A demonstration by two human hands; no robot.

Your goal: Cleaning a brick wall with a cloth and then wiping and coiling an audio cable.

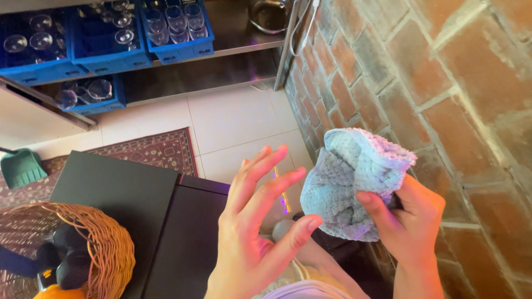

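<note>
Far left, on the metal shelving [233, 47]: blue crates [36, 47], upturned stemmed glasses [41, 40] packed inside; one more crate on the lower shelf, also with glasses. Green dustpan [19, 168] at the left edge, on a patterned rug [160, 149]. Bottom left: wicker basket [105, 243], dark rounded objects and something orange inside, kind unclear. Beside it, a flat black surface [122, 205]. Centre: left hand [252, 221], spread wide, fingers apart, gripping nothing, thumb tip just beside the cloth. Right of it: pale blue-grey cloth [349, 182], bunched into a lump, held up in front of the brick wall [443, 83]. Right hand [407, 218] clenched around the lower right of the cloth, thumb pressed across its front, other fingers hidden behind the fabric. Top centre, on the shelf: a metal bowl [269, 15], contents not visible.
</note>
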